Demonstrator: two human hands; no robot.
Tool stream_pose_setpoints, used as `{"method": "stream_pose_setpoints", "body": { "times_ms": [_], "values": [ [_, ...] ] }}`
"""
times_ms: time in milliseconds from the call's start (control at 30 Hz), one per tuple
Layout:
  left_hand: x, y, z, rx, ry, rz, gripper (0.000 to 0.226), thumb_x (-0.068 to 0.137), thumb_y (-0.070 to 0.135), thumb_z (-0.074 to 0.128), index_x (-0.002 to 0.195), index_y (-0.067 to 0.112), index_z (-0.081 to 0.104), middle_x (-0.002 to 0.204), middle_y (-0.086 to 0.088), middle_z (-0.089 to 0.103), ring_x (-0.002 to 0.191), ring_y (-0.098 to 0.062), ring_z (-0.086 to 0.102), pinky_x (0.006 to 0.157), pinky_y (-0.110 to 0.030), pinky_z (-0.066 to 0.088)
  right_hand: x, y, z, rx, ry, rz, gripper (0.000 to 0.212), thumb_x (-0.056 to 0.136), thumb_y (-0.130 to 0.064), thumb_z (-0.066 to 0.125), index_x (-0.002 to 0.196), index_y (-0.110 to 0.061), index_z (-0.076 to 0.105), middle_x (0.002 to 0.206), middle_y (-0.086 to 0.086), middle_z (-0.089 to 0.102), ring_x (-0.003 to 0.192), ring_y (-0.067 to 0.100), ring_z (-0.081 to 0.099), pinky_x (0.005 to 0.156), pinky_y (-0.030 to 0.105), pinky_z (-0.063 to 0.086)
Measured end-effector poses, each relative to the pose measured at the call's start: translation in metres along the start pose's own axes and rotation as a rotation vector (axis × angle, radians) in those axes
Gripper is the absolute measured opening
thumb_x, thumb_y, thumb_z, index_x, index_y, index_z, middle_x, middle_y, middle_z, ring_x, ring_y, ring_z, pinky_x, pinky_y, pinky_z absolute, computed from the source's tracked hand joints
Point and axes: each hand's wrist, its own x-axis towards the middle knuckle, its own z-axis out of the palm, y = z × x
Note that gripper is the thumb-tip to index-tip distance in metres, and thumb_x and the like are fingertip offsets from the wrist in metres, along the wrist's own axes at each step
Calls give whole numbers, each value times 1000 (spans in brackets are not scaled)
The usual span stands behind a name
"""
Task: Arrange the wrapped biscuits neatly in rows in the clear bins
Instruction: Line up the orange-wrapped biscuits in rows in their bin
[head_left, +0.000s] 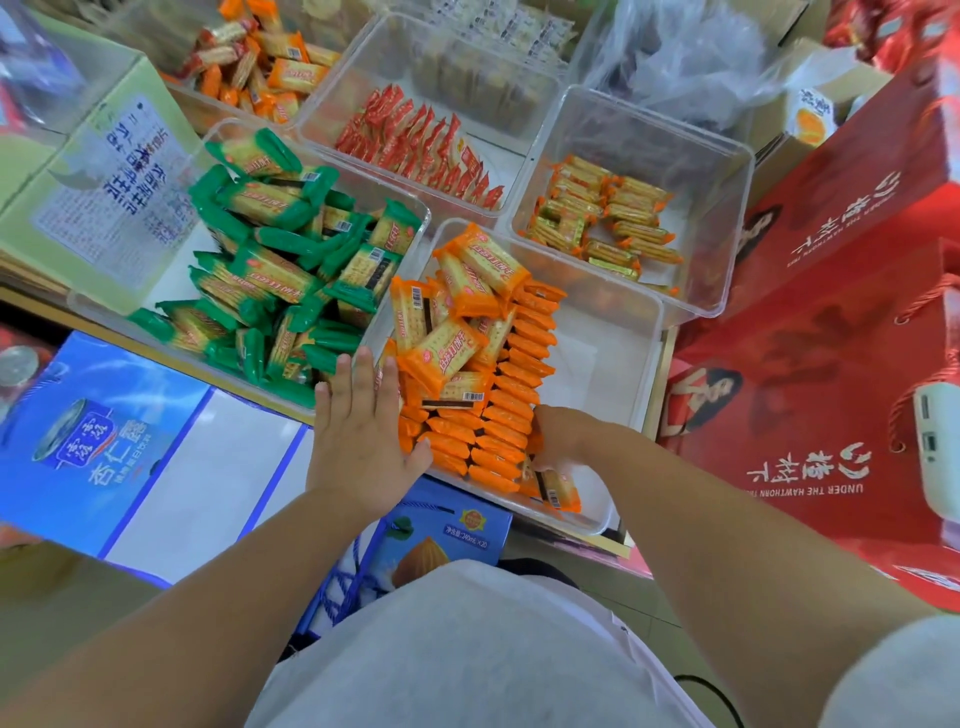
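Row-building step: left hand (363, 431) flat and open against orange biscuit rows (501, 434), right hand (558, 441) curled among them, grip unclear. Next, probably: standing up loose packs (452, 353) beyond left hand.

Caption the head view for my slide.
Left hand steadies orange biscuit rows in a clear bin; right hand reaches in.
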Motion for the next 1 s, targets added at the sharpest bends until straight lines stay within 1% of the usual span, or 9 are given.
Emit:
{"method": "stream_pose_setpoints", "body": {
  "times_ms": [100,200,300,367,467,633,800,933,1000],
  "values": [
    [-1,4,-3,30,-18,-23,102,92,63,48,161,12,-8,168,-16,-16,154,-36,-18,122,-57,-6,0,-2,6,57,51,-5,21,90,-29,67,106,-22,56,93,-2,63,84,20,59,67,26,45],
    [-1,5,-6,13,-33,-41,103,92,66,48,161,14,-9,168,-13,-17,154,-35,-18,122,-57,-4,-1,-1,6,53,81,35,33,91,-39,66,114,-19,52,106,3,65,93,23,62,78,32,51],
    [-1,4,-8,16,-43,-51,103,92,70,45,161,17,-11,169,-11,-15,155,-33,-16,123,-56,0,-8,0,-2,116,91,76,48,89,-46,64,121,-18,42,105,3,56,96,23,58,72,32,45],
    [-1,4,-10,-5,-50,-60,104,91,72,45,161,19,-11,169,-9,-15,155,-32,-15,124,-55,0,-15,-1,-8,95,52,65,43,92,-45,59,123,-18,48,97,-1,57,83,16,53,62,27,39],
    [-1,5,-12,5,-61,-79,105,90,73,45,161,20,-11,169,-8,-15,155,-30,-16,124,-54,0,-24,-2,-11,-70,10,20,25,96,-37,55,106,-14,62,99,3,67,78,16,54,59,25,39],
    [-3,10,-19,-16,-65,-88,106,90,71,50,162,19,-8,169,-7,-14,155,-29,-16,124,-53,0,-48,10,-15,-36,236,-36,39,90,-37,67,119,-18,48,96,1,58,80,21,53,65,33,43],
    [-3,13,-26,-44,-70,-99,107,89,69,55,162,19,-5,170,-7,-10,155,-29,-14,125,-54,2,-66,9,7,-140,414,-158,36,89,-40,62,117,-23,48,98,2,63,88,24,55,68,36,40],
    [-2,9,-33,-93,-81,-71,110,86,69,62,163,19,1,170,-8,-4,156,-30,-8,124,-55,4,-74,8,26,-267,246,-171,62,95,-67,41,141,-25,40,111,6,69,102,30,62,85,41,41],
    [-1,7,-38,-91,-86,-54,113,83,69,66,163,19,4,170,-10,3,156,-32,-2,124,-56,6,-77,7,24,-247,158,-157,63,98,-63,38,147,-24,38,122,7,67,108,30,63,89,39,44]
  ]
}}
